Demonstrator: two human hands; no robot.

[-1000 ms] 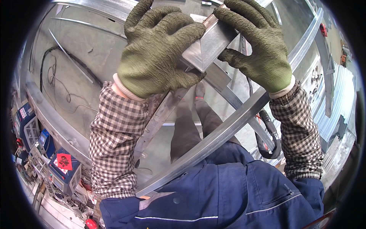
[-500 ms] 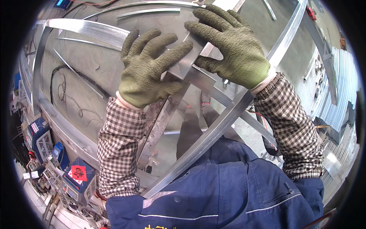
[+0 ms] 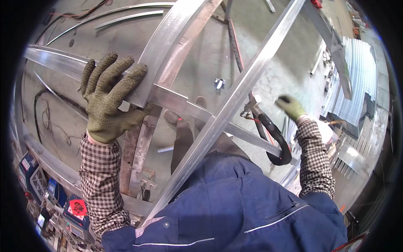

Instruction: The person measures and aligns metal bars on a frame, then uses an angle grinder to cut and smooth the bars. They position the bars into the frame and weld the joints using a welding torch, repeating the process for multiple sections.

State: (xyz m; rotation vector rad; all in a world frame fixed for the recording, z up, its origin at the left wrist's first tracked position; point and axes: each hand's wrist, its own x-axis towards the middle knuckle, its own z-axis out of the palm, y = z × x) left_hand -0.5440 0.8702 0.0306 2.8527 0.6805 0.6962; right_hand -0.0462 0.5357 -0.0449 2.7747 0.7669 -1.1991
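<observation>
My left hand (image 3: 110, 101), in a green work glove, lies with fingers spread at the end of a wide silvery metal bar (image 3: 168, 35). Its thumb and forefinger are beside the corner where this bar meets a narrower crosspiece (image 3: 197, 107). Off to the right, apart from the frame, hovers my right hand (image 3: 292, 107) in a matching glove. Its fingers look bent but are smeared by motion. Nearest to it hangs a tool with a black curved handle and a silvery head (image 3: 256, 103); its exact kind is unclear.
A long metal bar (image 3: 235, 98) crosses diagonally in front of my body. Corrugated sheets (image 3: 350, 77) lie at right. Blue machines (image 3: 77, 216) stand at lower left. Dark cables (image 3: 42, 109) and loose strips (image 3: 130, 19) lie on the floor.
My right hand has come off the wide metal bar and moved right and down toward the black-handled tool. The left hand stays at the bar's end, while the whole view has shifted.
</observation>
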